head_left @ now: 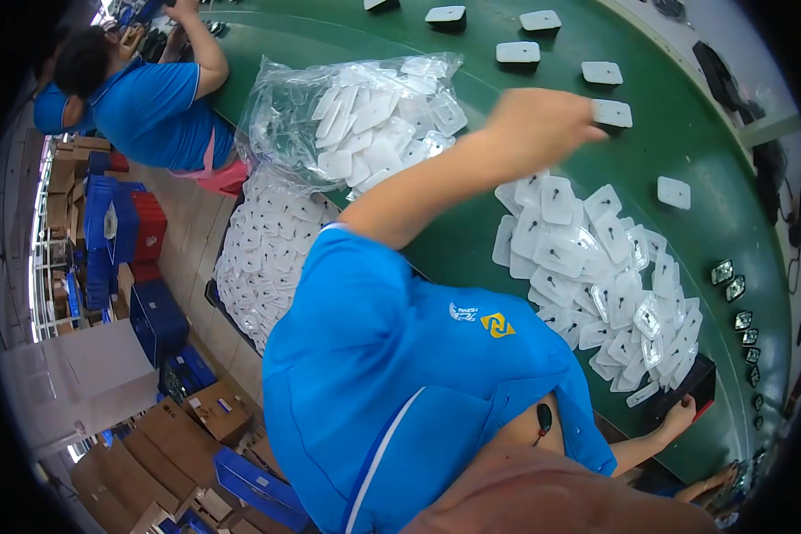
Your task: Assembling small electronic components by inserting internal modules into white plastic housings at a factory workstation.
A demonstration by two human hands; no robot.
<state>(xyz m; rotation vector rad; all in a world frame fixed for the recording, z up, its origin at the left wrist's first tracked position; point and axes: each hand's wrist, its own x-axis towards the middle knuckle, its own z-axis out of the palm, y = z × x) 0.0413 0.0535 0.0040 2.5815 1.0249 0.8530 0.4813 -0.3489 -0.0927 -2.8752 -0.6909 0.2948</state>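
My left hand [543, 129] reaches across the green table, fingers closed at the left edge of a block with a white top and dark underside [614, 113]. Motion softens the hand's outline, and part of its grip is hidden. Low on the right, my right hand [681, 415] has its fingers curled on the near rim of a black open box [701, 381] with a bit of red at its edge. Beside that box spreads a big heap of white rounded plates [596, 276], each with a small dark mark in the middle.
Similar white-topped blocks [518, 53] stand spaced along the table [721, 196]. A clear plastic bag [276, 116] holds more white plates. Small shiny parts [743, 320] line the right side. A co-worker [151, 107] sits far left; another person's hand [719, 481] shows lower right.
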